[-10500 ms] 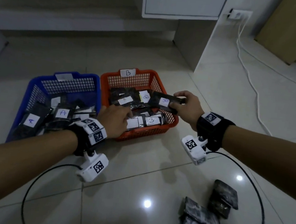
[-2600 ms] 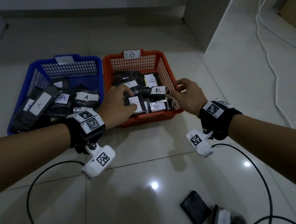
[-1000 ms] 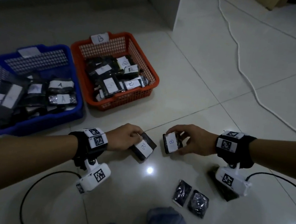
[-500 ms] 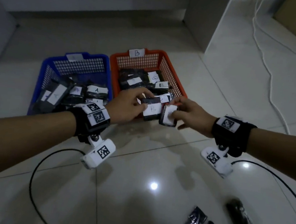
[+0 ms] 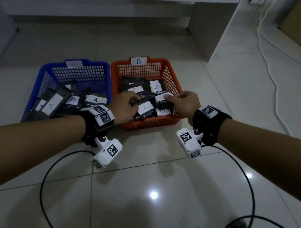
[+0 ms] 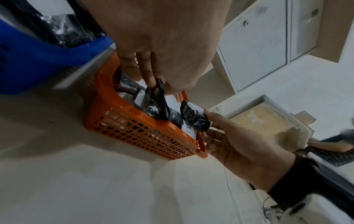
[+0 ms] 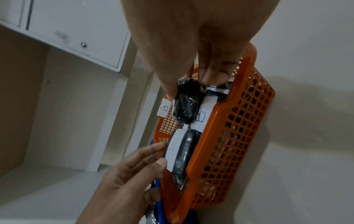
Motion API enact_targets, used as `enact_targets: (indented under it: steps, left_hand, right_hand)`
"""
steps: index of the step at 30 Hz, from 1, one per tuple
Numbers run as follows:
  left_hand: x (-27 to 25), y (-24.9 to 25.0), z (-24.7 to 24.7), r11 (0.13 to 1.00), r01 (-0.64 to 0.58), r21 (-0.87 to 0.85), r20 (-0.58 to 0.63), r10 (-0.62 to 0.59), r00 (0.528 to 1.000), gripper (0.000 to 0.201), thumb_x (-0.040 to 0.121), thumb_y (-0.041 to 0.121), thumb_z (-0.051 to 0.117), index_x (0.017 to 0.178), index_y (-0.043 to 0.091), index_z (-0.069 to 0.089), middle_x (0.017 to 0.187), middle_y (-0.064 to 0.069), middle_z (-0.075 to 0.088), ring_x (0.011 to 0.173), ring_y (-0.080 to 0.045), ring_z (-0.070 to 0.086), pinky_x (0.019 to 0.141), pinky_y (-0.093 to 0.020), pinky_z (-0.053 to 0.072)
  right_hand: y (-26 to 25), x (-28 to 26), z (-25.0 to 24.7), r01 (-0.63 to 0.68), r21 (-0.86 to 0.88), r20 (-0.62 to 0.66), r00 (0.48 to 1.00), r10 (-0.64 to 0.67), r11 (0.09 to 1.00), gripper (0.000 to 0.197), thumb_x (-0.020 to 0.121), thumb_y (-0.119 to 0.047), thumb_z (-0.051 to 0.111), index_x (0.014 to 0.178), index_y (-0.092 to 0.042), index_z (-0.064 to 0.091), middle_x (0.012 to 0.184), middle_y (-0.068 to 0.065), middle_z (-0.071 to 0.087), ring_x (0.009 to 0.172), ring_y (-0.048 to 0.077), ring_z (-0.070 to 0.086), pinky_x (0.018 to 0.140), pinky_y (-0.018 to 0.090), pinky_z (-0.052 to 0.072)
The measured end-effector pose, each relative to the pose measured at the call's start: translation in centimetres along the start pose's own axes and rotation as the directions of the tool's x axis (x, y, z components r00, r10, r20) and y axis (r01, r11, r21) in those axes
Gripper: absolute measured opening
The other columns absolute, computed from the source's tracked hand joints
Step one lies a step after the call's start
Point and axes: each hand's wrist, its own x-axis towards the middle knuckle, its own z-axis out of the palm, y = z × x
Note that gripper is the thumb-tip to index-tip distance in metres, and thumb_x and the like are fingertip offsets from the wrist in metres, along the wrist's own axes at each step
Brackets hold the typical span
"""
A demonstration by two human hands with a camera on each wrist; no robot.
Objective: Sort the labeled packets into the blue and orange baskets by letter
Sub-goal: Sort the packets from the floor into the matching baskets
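left hand (image 5: 123,109) pinches B packet (image 5: 145,109), right hand (image 5: 184,103) pinches another packet (image 5: 163,98) | both over orange basket (image 5: 170,73), frame centre | risk: heaped pile, release near rim, packet slides onto floor

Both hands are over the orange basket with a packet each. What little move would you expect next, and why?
Probably letting go. The left hand and right hand each pinch a dark packet just above the pile in the orange basket, whose tag reads B. The left packet's label reads B too, so opening the fingers should drop both where they seem to belong.
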Motion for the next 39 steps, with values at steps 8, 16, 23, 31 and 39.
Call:
enact_targets:
  steps: [8,16,23,31,39]
  left_hand:
    - [0.4,-0.5,0.2,0.999,0.008,0.047,-0.037,-0.007,0.999,0.025,0.089,0.023,0.066,0.114,0.025,0.063,0.117,-0.004,0.05,0.104,-0.017,0.051,0.09,-0.027,0.04]
    - [-2.3,3.0,1.8,0.951,-0.309,-0.012,-0.096,0.307,0.947,0.015,0.085,0.015,0.068,0.095,0.022,0.061,0.09,0.006,0.049,0.075,-0.002,0.046,0.068,-0.016,0.035]
    - [-6.8,7.0,7.8,0.86,-0.501,-0.091,0.394,0.494,0.775,0.012,0.087,0.026,0.068,0.097,0.027,0.062,0.082,0.012,0.059,0.071,-0.008,0.058,0.064,-0.023,0.049]
    - [-13.2,7.6,17.6,0.763,-0.624,-0.169,0.861,0.423,0.283,0.049,0.088,0.042,0.069,0.131,0.028,0.053,0.126,0.005,0.054,0.11,-0.012,0.053,0.095,-0.031,0.047]
    - [-15.5,8.0,21.0,0.435,-0.894,-0.105,0.901,0.423,0.1,0.065,0.075,0.058,0.073,0.132,0.036,0.049,0.13,0.005,0.042,0.109,-0.02,0.045,0.084,-0.035,0.042]
  right_hand:
    - [0.6,0.3,-0.4,0.022,-0.03,-0.009,1.0,-0.022,0.999,0.042,0.075,-0.056,0.078,0.089,-0.019,0.062,0.098,0.003,0.071,0.085,0.019,0.068,0.07,0.039,0.061]
    - [3.2,-2.6,-4.8,0.148,-0.109,-0.015,0.988,-0.151,0.983,0.031,0.087,-0.045,0.071,0.099,-0.016,0.065,0.091,0.004,0.072,0.067,0.013,0.066,0.061,0.033,0.055]
    - [11.4,-9.4,-11.0,0.213,-0.504,0.309,0.95,-0.056,0.837,0.011,0.087,-0.028,0.073,0.094,-0.022,0.065,0.086,-0.01,0.066,0.073,0.009,0.061,0.073,0.028,0.048]
    - [18.2,-17.9,-15.7,0.255,-0.796,0.444,0.863,0.242,0.549,0.067,0.071,-0.069,0.073,0.122,-0.03,0.054,0.119,-0.008,0.049,0.103,0.016,0.054,0.087,0.036,0.052]
    - [19.9,-19.7,-16.8,0.065,-0.902,0.279,0.844,0.459,0.428,0.074,0.068,-0.063,0.08,0.119,-0.024,0.043,0.114,0.001,0.055,0.091,0.023,0.059,0.081,0.038,0.055]
